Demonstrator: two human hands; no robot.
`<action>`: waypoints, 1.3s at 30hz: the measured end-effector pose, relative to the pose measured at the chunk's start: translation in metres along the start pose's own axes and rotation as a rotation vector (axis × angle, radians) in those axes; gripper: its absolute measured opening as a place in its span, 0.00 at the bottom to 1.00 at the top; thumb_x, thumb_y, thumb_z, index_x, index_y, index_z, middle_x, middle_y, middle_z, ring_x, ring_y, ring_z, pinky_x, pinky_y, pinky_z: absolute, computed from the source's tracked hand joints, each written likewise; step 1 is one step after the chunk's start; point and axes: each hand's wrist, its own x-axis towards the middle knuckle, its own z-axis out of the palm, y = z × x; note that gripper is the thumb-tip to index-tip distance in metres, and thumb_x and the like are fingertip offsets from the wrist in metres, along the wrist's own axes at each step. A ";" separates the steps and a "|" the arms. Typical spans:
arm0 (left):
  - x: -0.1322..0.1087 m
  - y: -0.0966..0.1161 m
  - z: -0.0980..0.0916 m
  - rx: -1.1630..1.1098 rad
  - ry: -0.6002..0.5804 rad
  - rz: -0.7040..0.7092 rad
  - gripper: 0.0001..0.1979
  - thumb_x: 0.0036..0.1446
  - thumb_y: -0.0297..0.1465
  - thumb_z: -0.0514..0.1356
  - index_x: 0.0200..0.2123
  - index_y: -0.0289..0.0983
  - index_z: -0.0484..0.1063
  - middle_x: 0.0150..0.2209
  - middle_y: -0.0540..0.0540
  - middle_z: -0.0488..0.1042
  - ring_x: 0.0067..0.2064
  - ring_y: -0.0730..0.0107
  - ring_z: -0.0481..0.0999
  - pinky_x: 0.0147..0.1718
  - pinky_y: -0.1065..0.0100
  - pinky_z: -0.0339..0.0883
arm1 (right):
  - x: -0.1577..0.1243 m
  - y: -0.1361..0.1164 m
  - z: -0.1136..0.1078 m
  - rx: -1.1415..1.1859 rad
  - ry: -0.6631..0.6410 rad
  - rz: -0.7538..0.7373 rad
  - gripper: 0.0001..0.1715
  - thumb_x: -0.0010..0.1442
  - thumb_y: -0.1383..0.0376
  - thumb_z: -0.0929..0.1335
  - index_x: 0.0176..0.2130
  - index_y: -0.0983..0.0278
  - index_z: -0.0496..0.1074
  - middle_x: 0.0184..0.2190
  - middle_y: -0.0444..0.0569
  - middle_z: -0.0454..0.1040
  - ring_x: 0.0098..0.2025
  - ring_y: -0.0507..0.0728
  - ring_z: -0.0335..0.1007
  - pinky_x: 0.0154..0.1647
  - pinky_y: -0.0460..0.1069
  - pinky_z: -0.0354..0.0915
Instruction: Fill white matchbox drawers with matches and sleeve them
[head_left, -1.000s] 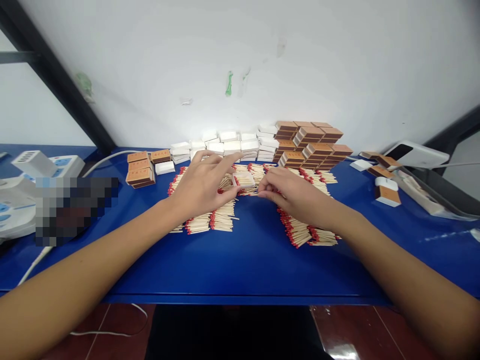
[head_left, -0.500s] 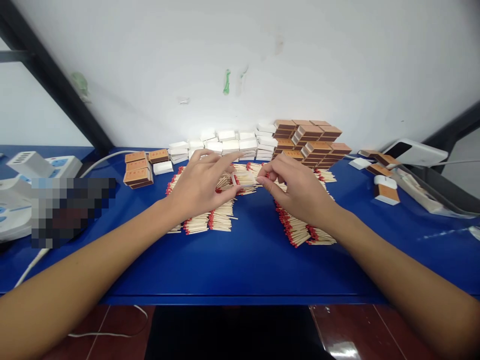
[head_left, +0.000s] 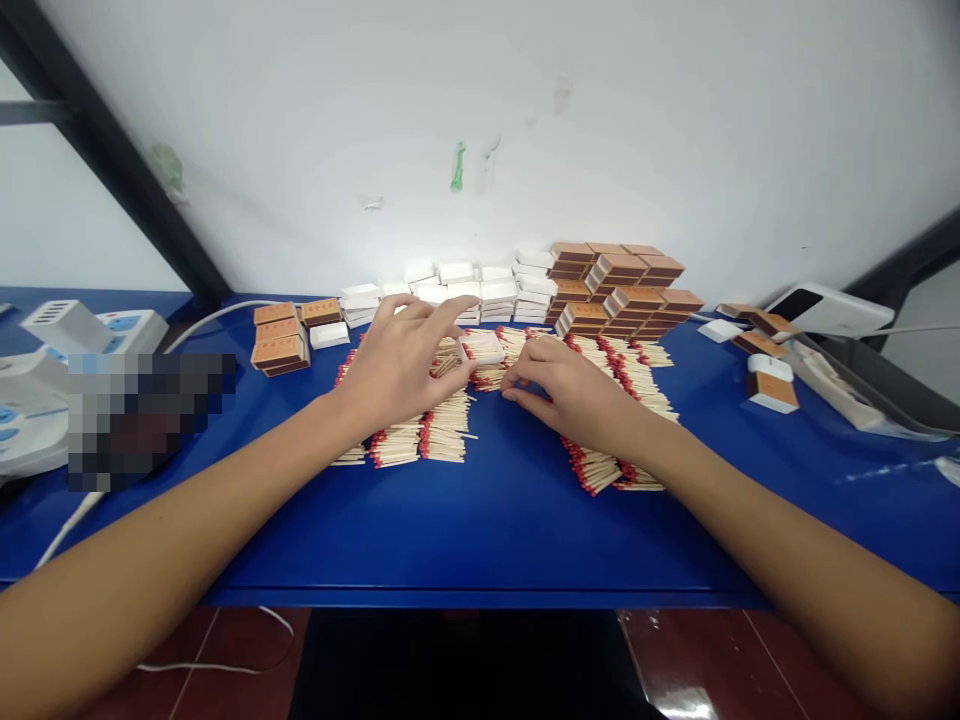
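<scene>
Left hand (head_left: 405,365) pinches white matchbox tray (head_left: 484,347) (contents unclear). Right hand (head_left: 574,388) fingers closed on loose matches (head_left: 491,378). Brown sleeves (head_left: 626,290) stacked behind: print unreadable.

Red-tipped pale matches (head_left: 442,435) lie on a blue table (head_left: 487,530), behind them white trays (head_left: 457,290) and brown matchboxes (head_left: 630,290) against a white wall (head_left: 525,120).

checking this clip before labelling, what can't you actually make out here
All in the head view:
1. What the right hand pinches: hidden under the hand itself, among the matches.
2. How full the white tray in the left hand is: too small to tell.
3. What lies under the pixelated patch: blurred out.
4. The print on the brown boxes: too small to read.
</scene>
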 end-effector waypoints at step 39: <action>0.001 0.000 0.001 0.027 0.019 0.017 0.27 0.68 0.35 0.64 0.67 0.39 0.64 0.48 0.45 0.84 0.51 0.55 0.78 0.64 0.52 0.59 | 0.005 0.003 0.011 0.008 0.039 -0.051 0.10 0.74 0.67 0.65 0.45 0.61 0.77 0.40 0.54 0.73 0.47 0.64 0.71 0.53 0.60 0.66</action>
